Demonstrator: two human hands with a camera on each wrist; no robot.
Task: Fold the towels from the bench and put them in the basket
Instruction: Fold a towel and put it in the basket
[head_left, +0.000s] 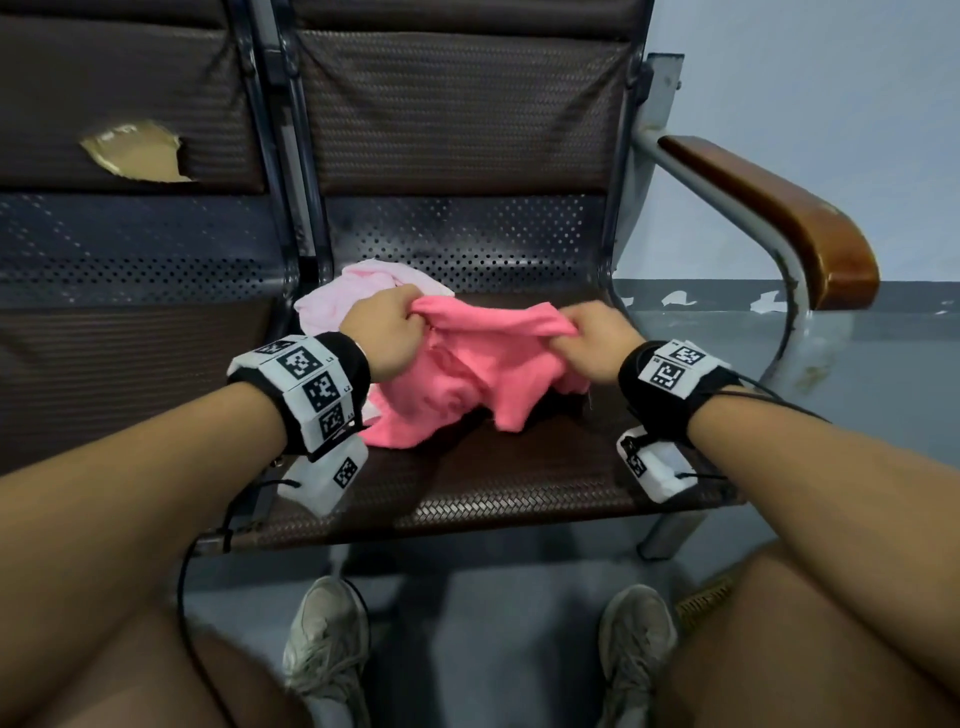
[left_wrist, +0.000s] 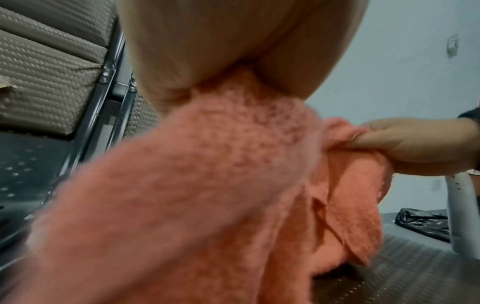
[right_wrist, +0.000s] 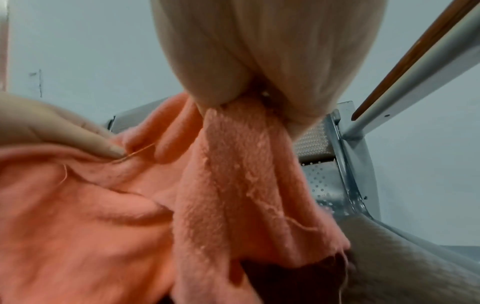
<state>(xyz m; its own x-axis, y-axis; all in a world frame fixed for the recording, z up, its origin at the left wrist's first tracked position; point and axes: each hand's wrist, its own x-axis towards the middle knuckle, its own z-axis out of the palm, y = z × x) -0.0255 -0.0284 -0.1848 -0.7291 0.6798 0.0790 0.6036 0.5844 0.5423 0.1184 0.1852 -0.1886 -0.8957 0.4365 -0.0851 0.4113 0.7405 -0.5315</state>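
The left hand (head_left: 387, 332) and right hand (head_left: 597, 343) are each clenching a bunched top edge of the fuzzy pink towel (head_left: 467, 374). It is hanging crumpled, touching the bench (head_left: 519, 483) with its woven seat. A pale pink towel (head_left: 358, 291) is lying rumpled near the seat's back-left corner.

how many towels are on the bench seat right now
2: a bright pink towel held up by both hands at mid-seat, and a pale pink towel behind it, toward the seat's left. More could lie underneath.

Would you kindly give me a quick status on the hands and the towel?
Left hand and right hand both grip the bright pink towel, bunched, unfolded, over the bench seat. Pale pink towel behind. Basket not in view.
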